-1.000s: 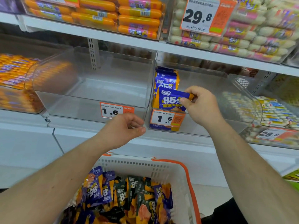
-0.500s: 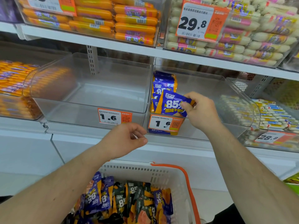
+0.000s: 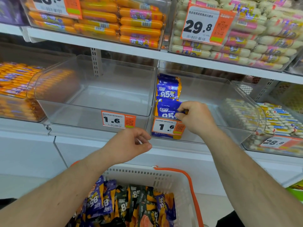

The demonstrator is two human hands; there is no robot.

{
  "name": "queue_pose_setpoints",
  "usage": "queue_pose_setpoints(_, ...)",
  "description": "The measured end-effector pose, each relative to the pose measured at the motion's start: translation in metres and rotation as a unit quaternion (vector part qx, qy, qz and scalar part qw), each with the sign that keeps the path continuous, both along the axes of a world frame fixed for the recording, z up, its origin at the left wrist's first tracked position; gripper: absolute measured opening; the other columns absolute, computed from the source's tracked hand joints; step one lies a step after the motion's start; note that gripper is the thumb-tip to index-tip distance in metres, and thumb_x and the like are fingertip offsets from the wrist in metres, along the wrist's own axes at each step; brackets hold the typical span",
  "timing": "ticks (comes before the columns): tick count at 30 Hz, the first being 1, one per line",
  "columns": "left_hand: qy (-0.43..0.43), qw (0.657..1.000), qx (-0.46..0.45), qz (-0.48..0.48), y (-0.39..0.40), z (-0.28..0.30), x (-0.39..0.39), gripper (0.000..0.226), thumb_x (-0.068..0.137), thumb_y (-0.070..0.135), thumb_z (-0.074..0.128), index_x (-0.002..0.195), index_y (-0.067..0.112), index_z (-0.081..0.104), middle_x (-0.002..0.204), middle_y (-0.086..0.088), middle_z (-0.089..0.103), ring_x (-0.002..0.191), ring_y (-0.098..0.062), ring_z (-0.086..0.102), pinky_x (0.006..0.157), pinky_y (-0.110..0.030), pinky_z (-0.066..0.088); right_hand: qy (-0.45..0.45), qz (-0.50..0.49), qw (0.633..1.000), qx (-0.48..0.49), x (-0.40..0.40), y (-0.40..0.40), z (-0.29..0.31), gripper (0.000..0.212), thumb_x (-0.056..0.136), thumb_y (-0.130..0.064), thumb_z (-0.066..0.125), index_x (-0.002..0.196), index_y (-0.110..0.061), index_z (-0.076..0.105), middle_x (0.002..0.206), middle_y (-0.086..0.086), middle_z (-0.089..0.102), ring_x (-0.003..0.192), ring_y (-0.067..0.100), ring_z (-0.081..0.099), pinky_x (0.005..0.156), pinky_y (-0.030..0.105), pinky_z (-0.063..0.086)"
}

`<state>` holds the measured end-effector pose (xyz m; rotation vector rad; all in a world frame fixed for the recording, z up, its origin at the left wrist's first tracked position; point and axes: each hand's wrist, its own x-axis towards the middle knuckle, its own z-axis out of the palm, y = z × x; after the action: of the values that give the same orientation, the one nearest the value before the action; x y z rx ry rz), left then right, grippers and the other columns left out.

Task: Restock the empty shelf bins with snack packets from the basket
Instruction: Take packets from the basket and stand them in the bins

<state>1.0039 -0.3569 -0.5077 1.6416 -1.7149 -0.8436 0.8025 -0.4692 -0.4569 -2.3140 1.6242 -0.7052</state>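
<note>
My right hand [image 3: 196, 117] pinches the right edge of a blue "85%" snack packet [image 3: 167, 108] at the front left of the right clear bin [image 3: 221, 128]. Behind it a row of the same blue packets [image 3: 168, 88] stands upright against the bin's left wall. The left clear bin [image 3: 91, 104] holds nothing. My left hand [image 3: 129, 145] hovers below the bins with fingers loosely curled, holding nothing. A white basket with an orange handle [image 3: 188, 177] sits below, with several blue and black snack packets [image 3: 127, 205] piled inside.
Orange price tags reading 1.6 [image 3: 117, 120] hang on both bin fronts. Orange sausages [image 3: 14, 82] fill the bin at the left, white sausages [image 3: 268, 115] the bin at the right. The shelf above [image 3: 114, 46] carries full bins of orange and white sausages.
My right hand has lowered the blue packet from a tilted hold above the row down into the bin's front. The left hand stayed roughly in place. The camera has tilted down slightly.
</note>
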Motion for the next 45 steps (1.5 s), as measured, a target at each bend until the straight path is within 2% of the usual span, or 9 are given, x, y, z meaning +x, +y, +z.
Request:
queue_pose_setpoints(3, -0.019, 1.0, -0.019, -0.004, 0.001, 0.0, -0.001, 0.017, 0.086, 0.033, 0.071, 0.09, 0.044, 0.059, 0.088, 0.023, 0.065, 0.08, 0.008, 0.059, 0.065, -0.006, 0.041, -0.036, 0.002, 0.999, 0.037, -0.003, 0.002, 0.004, 0.011, 0.086, -0.033, 0.073, 0.086, -0.022, 0.068, 0.089, -0.007, 0.068, 0.085, 0.011, 0.061, 0.069, 0.026, 0.05)
queue_pose_setpoints(7, -0.056, 0.993, -0.102, 0.012, -0.008, 0.008, -0.002, 0.018, 0.086, 0.029, 0.071, 0.098, 0.041, 0.062, 0.093, 0.024, 0.062, 0.089, 0.006, 0.057, 0.071, -0.007, 0.042, -0.326, -0.112, 0.934, 0.097, -0.007, -0.026, 0.026, 0.036, 0.087, -0.04, 0.069, 0.087, -0.004, 0.066, 0.08, 0.005, 0.068, 0.07, 0.014, 0.057, 0.07, 0.031, 0.045)
queue_pose_setpoints(13, -0.225, 0.913, -0.34, 0.008, -0.059, 0.051, -0.019, 0.042, 0.075, 0.036, 0.064, 0.112, 0.017, 0.065, 0.109, 0.0, 0.062, 0.099, -0.022, 0.06, 0.086, -0.037, 0.047, -0.27, -0.105, 0.846, 0.449, -0.001, -0.096, 0.0, 0.081, 0.074, -0.073, 0.061, 0.118, -0.006, 0.059, 0.114, 0.012, 0.07, 0.109, 0.03, 0.065, 0.105, 0.049, 0.044)
queue_pose_setpoints(21, -0.462, 0.87, -0.16, -0.061, -0.105, 0.074, -0.036, 0.075, 0.082, 0.064, 0.058, 0.144, 0.031, 0.033, 0.144, 0.007, 0.043, 0.134, -0.015, 0.039, 0.115, -0.047, 0.012, -0.362, -0.046, 0.783, 0.503, 0.004, -0.107, -0.016, 0.065, 0.082, -0.07, 0.059, 0.116, -0.015, 0.066, 0.106, 0.011, 0.074, 0.084, 0.025, 0.073, 0.091, 0.04, 0.054)
queue_pose_setpoints(25, -0.477, 0.865, -0.133, -0.075, -0.113, 0.076, -0.036, 0.076, 0.081, 0.067, 0.059, 0.145, 0.032, 0.035, 0.144, 0.007, 0.044, 0.135, -0.015, 0.038, 0.115, -0.049, 0.011, -0.344, -0.012, 0.803, 0.488, -0.003, -0.109, -0.019, 0.068, 0.077, -0.077, 0.056, 0.106, -0.015, 0.063, 0.105, 0.01, 0.071, 0.081, 0.023, 0.071, 0.064, 0.032, 0.058)
queue_pose_setpoints(30, -0.458, 0.875, -0.13, -0.09, -0.12, 0.077, -0.034, 0.076, 0.079, 0.066, 0.062, 0.143, 0.032, 0.038, 0.143, 0.006, 0.044, 0.134, -0.015, 0.036, 0.108, -0.041, 0.023, -0.339, 0.075, 0.803, 0.484, -0.009, -0.112, -0.019, 0.086, 0.07, -0.076, 0.061, 0.13, -0.015, 0.058, 0.121, 0.011, 0.069, 0.115, 0.03, 0.065, 0.108, 0.053, 0.042)
queue_pose_setpoints(36, -0.481, 0.863, -0.13, -0.081, -0.123, 0.078, -0.037, 0.07, 0.083, 0.063, 0.059, 0.141, 0.029, 0.039, 0.138, 0.002, 0.044, 0.129, -0.018, 0.042, 0.106, -0.04, 0.026, -0.264, 0.223, 0.793, 0.502, -0.034, -0.114, -0.026, 0.11, 0.031, -0.062, 0.093, 0.128, -0.032, 0.052, 0.12, 0.01, 0.064, 0.101, 0.027, 0.057, 0.092, 0.04, 0.048)
queue_pose_setpoints(39, -0.526, 0.838, -0.126, -0.074, -0.127, 0.081, -0.044, 0.064, 0.082, 0.062, 0.056, 0.135, 0.028, 0.045, 0.133, 0.003, 0.05, 0.123, -0.018, 0.048, 0.109, -0.046, 0.019, -0.191, 0.248, 0.811, 0.494, -0.04, -0.114, -0.023, 0.114, 0.034, -0.052, 0.097, 0.133, -0.042, 0.04, 0.129, -0.001, 0.065, 0.114, 0.024, 0.056, 0.106, 0.048, 0.038)
queue_pose_setpoints(45, -0.523, 0.845, -0.044, -0.103, -0.137, 0.094, -0.051, 0.058, 0.077, 0.057, 0.065, 0.124, 0.027, 0.048, 0.115, 0.006, 0.059, 0.093, -0.015, 0.051, 0.102, -0.043, 0.025, -0.069, 0.233, 0.843, 0.479, -0.033, -0.11, -0.013, 0.11, 0.047, -0.031, 0.088, 0.138, -0.044, 0.028, 0.121, -0.012, 0.068, 0.12, 0.017, 0.058, 0.096, 0.045, 0.045)
